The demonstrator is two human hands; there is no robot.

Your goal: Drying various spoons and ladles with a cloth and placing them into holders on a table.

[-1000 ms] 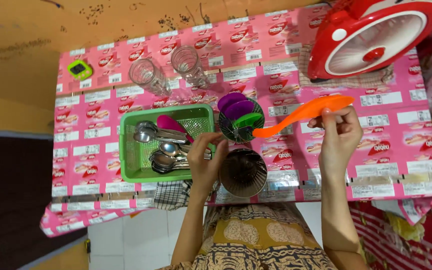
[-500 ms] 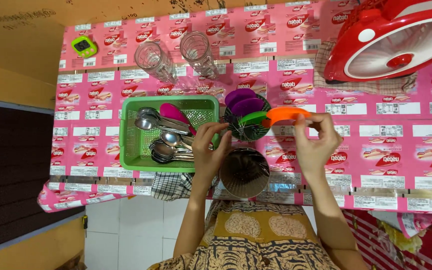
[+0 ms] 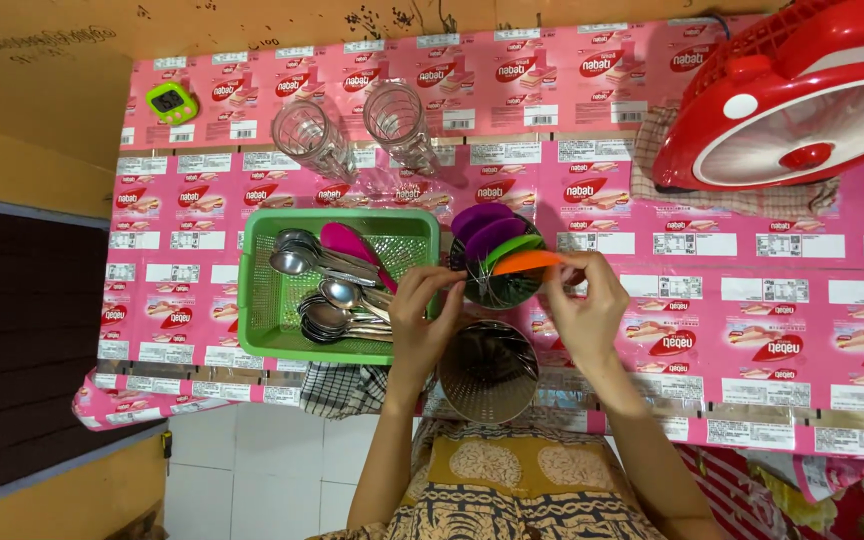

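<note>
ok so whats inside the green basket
The green basket holds a pile of metal spoons and one pink plastic spoon. The left hand covers the handle ends at its right side.

Right hand [image 3: 584, 305] lowers orange spoon [image 3: 524, 262] into wire holder [image 3: 497, 285].

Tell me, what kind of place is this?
Probably a home kitchen or dining corner. A small table under a pink printed cover carries a green basket of metal spoons, two drinking glasses and a red fan, while the right hand puts an orange spoon into a holder.
</note>
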